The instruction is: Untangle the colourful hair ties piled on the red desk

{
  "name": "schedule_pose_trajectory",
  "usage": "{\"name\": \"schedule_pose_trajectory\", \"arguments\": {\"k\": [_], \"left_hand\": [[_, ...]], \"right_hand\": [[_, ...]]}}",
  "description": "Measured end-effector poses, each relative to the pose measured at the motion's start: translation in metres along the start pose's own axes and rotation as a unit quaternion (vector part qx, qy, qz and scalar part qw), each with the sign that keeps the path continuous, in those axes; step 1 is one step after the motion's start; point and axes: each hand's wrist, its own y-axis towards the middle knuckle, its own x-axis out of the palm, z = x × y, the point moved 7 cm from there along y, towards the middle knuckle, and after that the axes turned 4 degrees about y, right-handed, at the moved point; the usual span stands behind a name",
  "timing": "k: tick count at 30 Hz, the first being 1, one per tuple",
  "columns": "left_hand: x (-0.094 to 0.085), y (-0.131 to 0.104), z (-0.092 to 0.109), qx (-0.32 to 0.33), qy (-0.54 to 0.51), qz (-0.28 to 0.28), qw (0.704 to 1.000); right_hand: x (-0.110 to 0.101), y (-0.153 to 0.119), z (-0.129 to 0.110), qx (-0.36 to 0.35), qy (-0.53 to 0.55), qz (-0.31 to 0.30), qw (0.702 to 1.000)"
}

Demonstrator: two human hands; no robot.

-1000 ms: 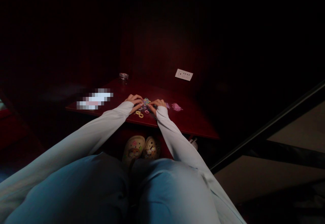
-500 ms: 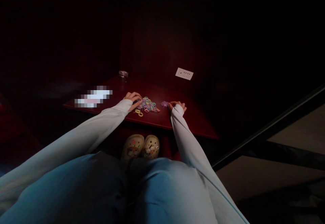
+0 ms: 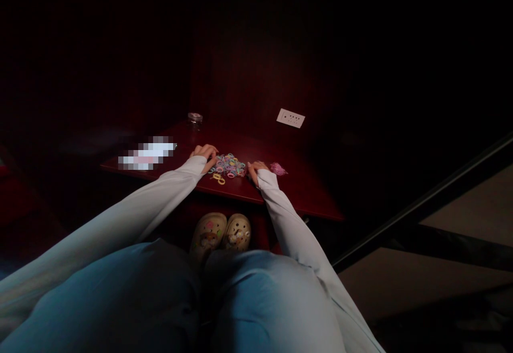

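Note:
A pile of small pastel hair ties in several colours lies near the front edge of the dark red table. At its left side rests my left hand, fingers curved and apart, the tips touching or almost touching the ties. From the right, my right hand reaches the pile's edge with its fingers stretched toward it; I see nothing held in it. Just past that hand lies a separate pink-purple clump, apparently more hair ties. Two yellow hair ties sit at the near side of the pile.
A clear lidded jar stands at the back left of the table. A blurred-out bright flat object lies at the left. Behind is a wall with a white socket plate. Clogs show below the table edge.
My right hand has moved left from the purple clump to the main pile, and the pink-purple clump now shows to its right. My left hand has shifted slightly left.

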Motion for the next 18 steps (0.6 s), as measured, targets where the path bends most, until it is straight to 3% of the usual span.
{"name": "schedule_pose_trajectory", "arguments": {"k": [3,11,18], "left_hand": [[-0.003,-0.001,0.001,0.015,-0.004,-0.011,1.000],[0.002,0.001,0.001,-0.010,0.016,0.007,1.000],[0.006,0.001,0.001,0.037,0.015,-0.016,0.999]], "right_hand": [[0.001,0.001,-0.013,-0.009,0.023,-0.028,0.999],[-0.005,0.006,0.000,0.039,0.002,0.040,0.998],[0.004,0.003,-0.024,-0.026,0.003,-0.015,1.000]]}}
